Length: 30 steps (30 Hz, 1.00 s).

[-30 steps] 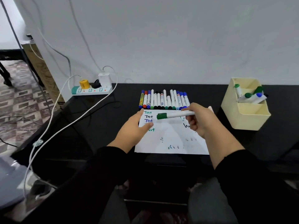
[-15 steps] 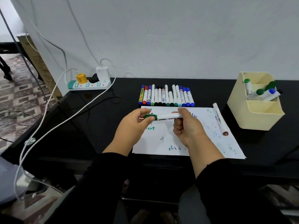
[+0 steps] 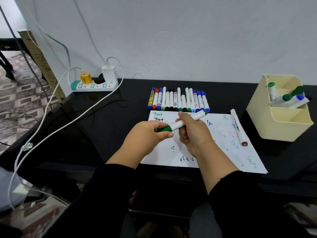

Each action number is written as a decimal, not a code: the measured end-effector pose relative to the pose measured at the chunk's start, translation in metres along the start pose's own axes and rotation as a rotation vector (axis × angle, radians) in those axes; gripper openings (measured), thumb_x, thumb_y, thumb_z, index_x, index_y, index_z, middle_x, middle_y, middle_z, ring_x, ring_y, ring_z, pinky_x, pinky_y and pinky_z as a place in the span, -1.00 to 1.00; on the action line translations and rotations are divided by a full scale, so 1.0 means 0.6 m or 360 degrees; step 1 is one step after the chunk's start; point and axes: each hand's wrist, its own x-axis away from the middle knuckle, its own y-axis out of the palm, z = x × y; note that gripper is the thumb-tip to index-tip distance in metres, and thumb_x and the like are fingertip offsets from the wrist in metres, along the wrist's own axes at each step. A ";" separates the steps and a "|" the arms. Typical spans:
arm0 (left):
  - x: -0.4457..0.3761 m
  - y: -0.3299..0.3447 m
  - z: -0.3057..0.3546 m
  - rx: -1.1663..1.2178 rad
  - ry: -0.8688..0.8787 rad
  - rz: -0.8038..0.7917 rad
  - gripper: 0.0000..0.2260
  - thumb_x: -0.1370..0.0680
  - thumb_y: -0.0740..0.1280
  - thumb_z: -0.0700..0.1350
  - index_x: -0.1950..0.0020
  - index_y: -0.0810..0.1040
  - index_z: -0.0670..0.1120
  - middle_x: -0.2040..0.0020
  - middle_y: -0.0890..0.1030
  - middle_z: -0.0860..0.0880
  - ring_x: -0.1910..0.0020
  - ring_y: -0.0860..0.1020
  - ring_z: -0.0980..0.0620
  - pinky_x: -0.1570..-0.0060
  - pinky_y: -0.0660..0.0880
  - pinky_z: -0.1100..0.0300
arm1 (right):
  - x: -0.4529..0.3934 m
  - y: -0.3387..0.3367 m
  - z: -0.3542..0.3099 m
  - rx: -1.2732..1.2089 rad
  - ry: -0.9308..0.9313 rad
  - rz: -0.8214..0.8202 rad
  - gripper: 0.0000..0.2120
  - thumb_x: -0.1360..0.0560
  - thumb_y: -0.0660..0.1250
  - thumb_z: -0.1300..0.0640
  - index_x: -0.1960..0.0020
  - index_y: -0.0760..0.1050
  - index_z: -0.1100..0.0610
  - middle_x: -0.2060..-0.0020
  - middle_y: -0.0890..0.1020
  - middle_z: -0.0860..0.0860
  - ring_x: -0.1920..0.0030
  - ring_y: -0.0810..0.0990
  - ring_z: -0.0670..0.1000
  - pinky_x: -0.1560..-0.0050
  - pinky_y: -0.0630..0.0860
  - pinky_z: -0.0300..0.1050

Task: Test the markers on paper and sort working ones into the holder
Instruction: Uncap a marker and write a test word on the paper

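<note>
Both hands hold one green marker (image 3: 178,124) above the white paper (image 3: 221,150). My left hand (image 3: 147,136) grips its green cap end. My right hand (image 3: 192,133) grips the white barrel, whose far green end points up to the right. A row of several markers (image 3: 178,100) lies on the black desk just beyond the paper. A single brown-tipped marker (image 3: 237,127) lies on the paper's right side. The cream holder (image 3: 281,124) stands at the right with three markers in its back compartments.
A white power strip (image 3: 94,85) with a yellow plug and a white charger sits at the desk's back left corner. White cables (image 3: 65,124) trail from it across the desk's left part and over its edge. The wall stands right behind the desk.
My left hand has closed on the marker's cap end, which it only neared a second ago. The marker now tilts, cap end lower and closer to me. My view has shifted left.
</note>
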 end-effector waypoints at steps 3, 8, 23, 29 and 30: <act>0.000 -0.003 0.004 -0.0075 -0.0004 -0.0063 -0.69 -0.51 0.35 0.04 -0.23 0.55 0.01 0.04 0.58 0.03 0.03 0.55 0.04 0.06 0.45 0.22 | 0.001 0.009 0.001 0.0150 0.0024 -0.0006 -0.73 -0.47 0.39 -0.04 0.28 0.47 0.11 0.59 0.32 -0.03 0.56 0.22 -0.08 0.52 0.20 -0.25; -0.002 -0.004 0.001 -0.0046 -0.0026 -0.0137 -0.85 -0.51 0.34 0.07 0.02 0.59 0.03 0.14 0.60 0.03 0.11 0.54 0.05 0.10 0.46 0.18 | -0.005 0.018 0.002 0.0213 -0.0048 0.0051 -0.78 -0.48 0.31 0.17 0.32 0.37 0.11 0.59 0.36 -0.04 0.55 0.24 -0.09 0.49 0.20 -0.24; 0.008 0.002 -0.012 0.0251 -0.0026 -0.0092 -0.85 -0.54 0.31 0.02 0.08 0.63 -0.02 0.12 0.65 -0.05 0.17 0.56 0.02 0.03 0.50 0.11 | -0.011 0.033 -0.001 0.0259 -0.0069 0.0105 -0.85 -0.46 0.24 0.24 0.27 0.34 0.12 0.67 0.34 -0.10 0.57 0.23 -0.10 0.51 0.18 -0.27; 0.013 -0.009 -0.013 0.0508 -0.0065 -0.0187 -0.91 -0.53 0.35 -0.05 0.10 0.63 -0.02 0.25 0.62 0.03 0.26 0.56 0.14 -0.02 0.51 0.19 | -0.004 0.035 -0.005 0.0168 -0.0040 -0.0042 -0.78 -0.48 0.21 0.29 0.31 0.29 0.12 0.70 0.33 -0.12 0.63 0.20 -0.14 0.46 0.15 -0.22; 0.014 -0.013 -0.012 0.0565 -0.0078 -0.0203 -0.90 -0.53 0.35 -0.07 0.07 0.63 -0.05 0.27 0.62 0.04 0.27 0.56 0.15 -0.04 0.52 0.19 | -0.004 0.035 -0.006 0.0163 -0.0059 -0.0072 -0.77 -0.48 0.21 0.30 0.32 0.28 0.12 0.69 0.34 -0.11 0.62 0.20 -0.13 0.46 0.15 -0.21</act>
